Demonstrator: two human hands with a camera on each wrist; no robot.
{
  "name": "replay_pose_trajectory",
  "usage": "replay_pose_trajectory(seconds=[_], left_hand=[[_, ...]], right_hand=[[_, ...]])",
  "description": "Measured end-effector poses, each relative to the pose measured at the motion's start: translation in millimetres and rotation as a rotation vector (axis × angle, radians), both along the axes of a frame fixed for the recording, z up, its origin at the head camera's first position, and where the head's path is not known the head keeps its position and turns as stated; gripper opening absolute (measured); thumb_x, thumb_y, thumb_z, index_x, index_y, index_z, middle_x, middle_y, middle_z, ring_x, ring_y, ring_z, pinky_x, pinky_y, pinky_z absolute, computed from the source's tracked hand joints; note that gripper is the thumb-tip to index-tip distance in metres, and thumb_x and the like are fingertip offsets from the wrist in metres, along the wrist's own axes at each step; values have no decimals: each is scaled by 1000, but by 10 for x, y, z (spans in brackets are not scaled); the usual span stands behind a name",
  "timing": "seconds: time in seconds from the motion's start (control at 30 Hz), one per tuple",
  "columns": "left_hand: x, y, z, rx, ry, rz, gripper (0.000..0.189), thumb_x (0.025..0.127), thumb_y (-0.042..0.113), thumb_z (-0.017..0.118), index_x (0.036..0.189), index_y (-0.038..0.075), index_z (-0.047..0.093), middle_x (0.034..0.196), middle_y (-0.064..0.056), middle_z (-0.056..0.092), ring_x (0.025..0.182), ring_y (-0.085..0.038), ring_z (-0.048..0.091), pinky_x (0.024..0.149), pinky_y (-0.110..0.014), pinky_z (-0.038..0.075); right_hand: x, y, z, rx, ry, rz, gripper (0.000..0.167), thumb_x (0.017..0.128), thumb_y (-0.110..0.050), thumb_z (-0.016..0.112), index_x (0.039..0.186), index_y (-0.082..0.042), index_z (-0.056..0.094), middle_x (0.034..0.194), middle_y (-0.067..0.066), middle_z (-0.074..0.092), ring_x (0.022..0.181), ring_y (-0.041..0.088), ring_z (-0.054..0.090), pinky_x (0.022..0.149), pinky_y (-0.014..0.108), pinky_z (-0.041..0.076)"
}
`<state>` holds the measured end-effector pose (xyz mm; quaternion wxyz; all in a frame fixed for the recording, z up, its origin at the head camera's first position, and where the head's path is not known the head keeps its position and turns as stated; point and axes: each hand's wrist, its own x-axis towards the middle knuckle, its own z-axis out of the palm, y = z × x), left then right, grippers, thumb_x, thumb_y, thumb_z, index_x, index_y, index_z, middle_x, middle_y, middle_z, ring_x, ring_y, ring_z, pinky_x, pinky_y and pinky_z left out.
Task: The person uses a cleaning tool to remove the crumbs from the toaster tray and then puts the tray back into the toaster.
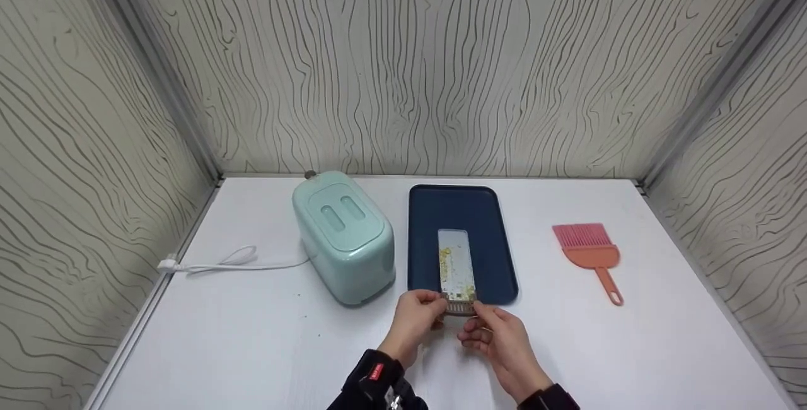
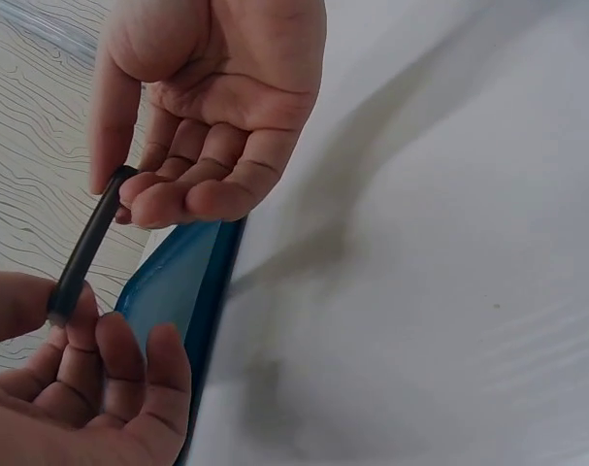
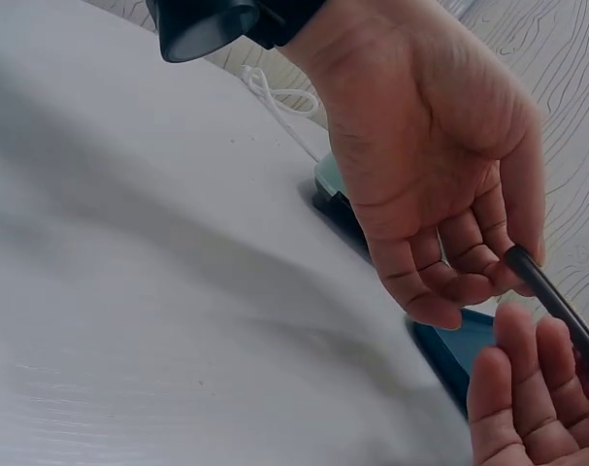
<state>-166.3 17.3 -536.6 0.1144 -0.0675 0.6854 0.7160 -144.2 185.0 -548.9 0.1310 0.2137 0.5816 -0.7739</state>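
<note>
A long pale crumb tray with yellowish bits on it reaches over the dark blue tray. Its brown, slotted near end is pinched at the left corner by my left hand and at the right corner by my right hand. In the left wrist view that end appears edge-on as a thin dark bar between the two hands. The right wrist view shows the same bar between thumb and fingertips, with the other fingers loosely bent below.
Left of the blue tray stands a mint-green toaster with a two-slot top. Its white cord runs to a plug at the table's left edge. An orange brush with pink bristles lies at the right. Patterned panels border the white table.
</note>
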Motion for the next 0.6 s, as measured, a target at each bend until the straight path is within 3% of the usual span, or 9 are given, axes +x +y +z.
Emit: replay_pose_trajectory(seconds=[0.23, 0.4, 0.6], left_hand=[[-25, -40, -51, 64, -26, -4, 18, 95, 7, 64, 106, -6, 69, 89, -5, 63, 75, -15, 58, 72, -35, 61], [-24, -57, -95, 158, -67, 16, 24, 98, 11, 64, 112, -8, 68, 87, -5, 63, 76, -15, 60, 72, -33, 60], [-12, -50, -95, 285, -135, 60, 32, 101, 19, 64, 120, -7, 65, 94, -8, 70, 80, -14, 67, 76, -32, 60]], right_hand=[[2, 24, -10, -94, 15, 63, 26, 103, -28, 63, 106, -2, 64, 83, 6, 70, 73, 16, 69, 72, 30, 56], [42, 9, -31, -170, 40, 101, 21, 103, -26, 63, 98, -6, 68, 82, 3, 70, 70, 11, 63, 69, 26, 51], [65, -48, -26, -232, 52, 100, 17, 104, -23, 60, 98, -9, 68, 82, 0, 70, 66, 7, 59, 65, 22, 46]])
